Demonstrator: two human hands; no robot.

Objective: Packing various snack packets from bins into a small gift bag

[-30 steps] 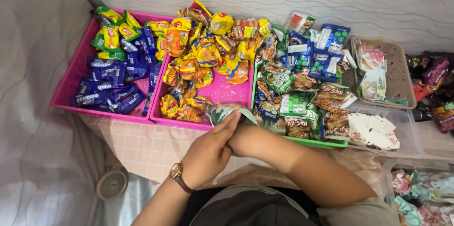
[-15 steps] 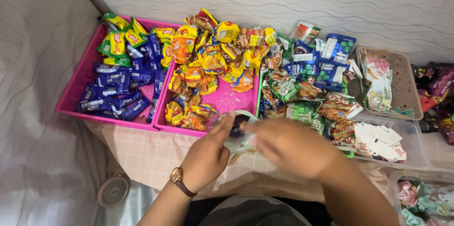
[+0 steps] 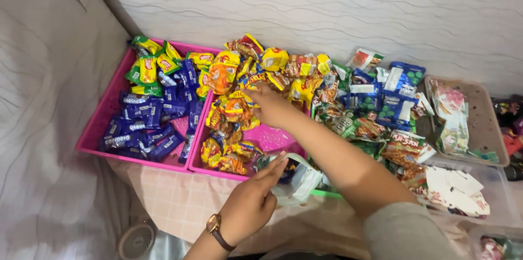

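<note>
A grey bed sheet (image 3: 49, 129) lies on the left, with a wavy grey wall (image 3: 327, 4) behind. Next come pink trays (image 3: 92, 129) full of snack packets (image 3: 229, 113). My left hand (image 3: 253, 203) pinches a small pale bag (image 3: 297, 181) open by the front edge of the pink trays. My right hand (image 3: 269, 105) was at the bag before; now its fingers touch the yellow packets, closing on none.

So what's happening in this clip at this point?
A person stands over trays heaped with wrapped snacks. The left hand holds open a small pale pouch at the near edge of the middle pink tray. The right hand reaches across into that tray's orange and yellow snack packets, fingertips on the pile. Dark blue packets fill the left pink tray.
</note>
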